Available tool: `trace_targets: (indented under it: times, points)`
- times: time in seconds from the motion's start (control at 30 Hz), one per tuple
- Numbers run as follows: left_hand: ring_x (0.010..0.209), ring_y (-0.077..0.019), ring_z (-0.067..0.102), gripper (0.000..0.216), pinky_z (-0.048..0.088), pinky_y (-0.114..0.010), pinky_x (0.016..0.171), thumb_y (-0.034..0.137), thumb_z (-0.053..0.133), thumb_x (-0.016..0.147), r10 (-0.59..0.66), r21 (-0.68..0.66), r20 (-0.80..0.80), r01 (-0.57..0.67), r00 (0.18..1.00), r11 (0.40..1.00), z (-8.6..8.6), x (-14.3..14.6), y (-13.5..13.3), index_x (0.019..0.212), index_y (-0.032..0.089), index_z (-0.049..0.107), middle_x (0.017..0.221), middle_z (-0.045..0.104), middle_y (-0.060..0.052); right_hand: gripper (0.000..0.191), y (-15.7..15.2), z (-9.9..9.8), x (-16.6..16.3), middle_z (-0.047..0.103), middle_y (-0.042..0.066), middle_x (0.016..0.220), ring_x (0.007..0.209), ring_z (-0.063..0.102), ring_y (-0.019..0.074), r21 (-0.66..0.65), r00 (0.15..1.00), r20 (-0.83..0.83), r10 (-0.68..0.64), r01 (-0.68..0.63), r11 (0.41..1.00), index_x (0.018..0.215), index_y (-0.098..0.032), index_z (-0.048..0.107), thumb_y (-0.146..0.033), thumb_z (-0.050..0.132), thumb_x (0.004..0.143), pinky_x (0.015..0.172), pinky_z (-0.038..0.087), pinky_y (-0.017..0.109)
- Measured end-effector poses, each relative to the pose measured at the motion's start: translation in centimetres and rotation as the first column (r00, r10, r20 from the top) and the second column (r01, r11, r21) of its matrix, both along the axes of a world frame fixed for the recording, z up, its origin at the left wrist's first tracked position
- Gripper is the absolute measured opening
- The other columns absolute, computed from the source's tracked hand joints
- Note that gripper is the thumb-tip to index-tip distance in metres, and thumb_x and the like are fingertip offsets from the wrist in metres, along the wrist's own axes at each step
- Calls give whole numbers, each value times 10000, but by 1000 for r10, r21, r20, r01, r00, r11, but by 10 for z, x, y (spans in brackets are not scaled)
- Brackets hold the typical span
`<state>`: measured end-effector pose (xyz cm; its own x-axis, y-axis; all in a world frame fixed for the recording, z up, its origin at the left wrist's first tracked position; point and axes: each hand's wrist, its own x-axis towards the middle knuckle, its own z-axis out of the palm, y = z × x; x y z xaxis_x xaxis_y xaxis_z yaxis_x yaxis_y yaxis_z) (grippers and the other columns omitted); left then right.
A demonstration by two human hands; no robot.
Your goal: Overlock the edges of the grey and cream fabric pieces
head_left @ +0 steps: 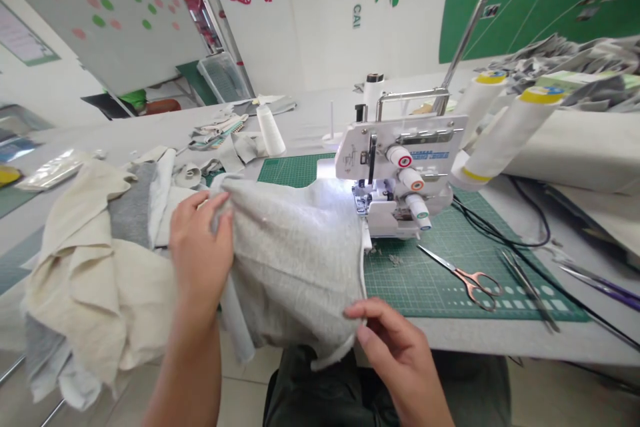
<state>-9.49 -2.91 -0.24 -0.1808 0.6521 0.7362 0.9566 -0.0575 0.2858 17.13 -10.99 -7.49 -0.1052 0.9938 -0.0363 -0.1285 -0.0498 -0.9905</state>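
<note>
A light grey knit fabric piece (295, 247) lies in front of me, its right edge running up to the needle area of a white overlock sewing machine (400, 167). My left hand (203, 247) grips the fabric's left side, fingers closed over a fold. At the near right edge of the cloth, my right hand (395, 340) pinches the hem between thumb and fingers. The machine's lamp lights the cloth under the presser foot.
A heap of cream and grey cloth (95, 267) lies to the left. The green cutting mat (450, 260) carries rose-gold scissors (465, 277) and tweezers (530, 287). White thread cones (505, 133) stand right of the machine; another cone (270, 130) stands behind. Black cables run right.
</note>
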Motion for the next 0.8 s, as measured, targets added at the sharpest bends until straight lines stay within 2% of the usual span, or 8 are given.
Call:
trace_targets:
  times: [0.07, 0.13, 0.17, 0.23, 0.3, 0.43, 0.6, 0.8]
  points:
    - [1381, -367, 391, 263, 314, -613, 1132, 228, 613, 902, -38, -54, -71, 34, 997, 998, -5, 14, 1, 1162, 220, 657, 1383, 516, -136, 183, 3, -9, -3, 612, 28, 745, 665, 560, 167, -95, 999, -29, 17, -19, 995, 871, -206, 723, -382, 691, 832, 597, 462, 255]
    - [1415, -326, 362, 291, 301, -585, 1158, 181, 583, 917, -144, -42, -58, 142, 988, 989, -11, 41, -8, 1203, 217, 622, 1423, 492, -120, 205, 4, -17, -7, 569, 5, 693, 630, 521, 145, -165, 998, -68, -11, 0, 986, 804, -189, 671, -384, 733, 802, 564, 439, 231]
    - [1388, -290, 412, 307, 349, -540, 1147, 151, 566, 921, -291, -54, -42, 288, 956, 956, -14, 57, -15, 1217, 220, 610, 1371, 544, -103, 222, 4, -20, -9, 549, -6, 676, 620, 506, 137, -183, 995, -91, -30, 13, 983, 771, -188, 639, -378, 755, 783, 553, 430, 222]
    - [1340, -246, 477, 382, 438, -453, 1102, 137, 545, 926, -595, -164, 2, 587, 804, 793, -20, 89, -29, 1301, 211, 555, 1311, 600, -95, 273, 4, -23, -12, 520, -23, 658, 604, 483, 126, -193, 987, -141, -73, 45, 980, 724, -196, 580, -372, 786, 751, 535, 421, 209]
    - [1330, -231, 481, 419, 442, -416, 1106, 161, 535, 937, -677, -247, 51, 666, 734, 704, -25, 115, -38, 1355, 171, 506, 1345, 581, -112, 297, 4, -21, -14, 526, -23, 672, 618, 492, 130, -185, 978, -186, -94, 59, 981, 719, -201, 561, -380, 799, 734, 550, 437, 210]
    - [1340, -271, 441, 500, 410, -461, 1126, 208, 563, 933, -604, -367, 56, 579, 795, 728, -31, 140, -39, 1405, 97, 439, 1407, 521, -152, 235, 1, -19, -13, 596, 3, 735, 698, 556, 162, -146, 973, -226, -41, 8, 989, 796, -210, 617, -402, 752, 790, 641, 494, 239]
    - [1321, -291, 443, 526, 416, -491, 1107, 215, 587, 923, -567, -402, 10, 523, 824, 752, -33, 145, -39, 1416, 131, 426, 1420, 506, -135, 200, -3, -22, -13, 688, 38, 850, 842, 626, 210, -111, 982, -186, -32, 11, 994, 883, -229, 667, -417, 709, 828, 756, 537, 278]
    - [1336, -306, 425, 510, 375, -506, 1137, 229, 591, 918, -534, -399, 14, 494, 846, 772, -31, 151, -42, 1398, 143, 440, 1420, 498, -129, 211, -1, -21, -14, 648, 12, 739, 703, 575, 170, -113, 986, -135, -101, 86, 990, 781, -207, 663, -371, 789, 739, 658, 518, 241]
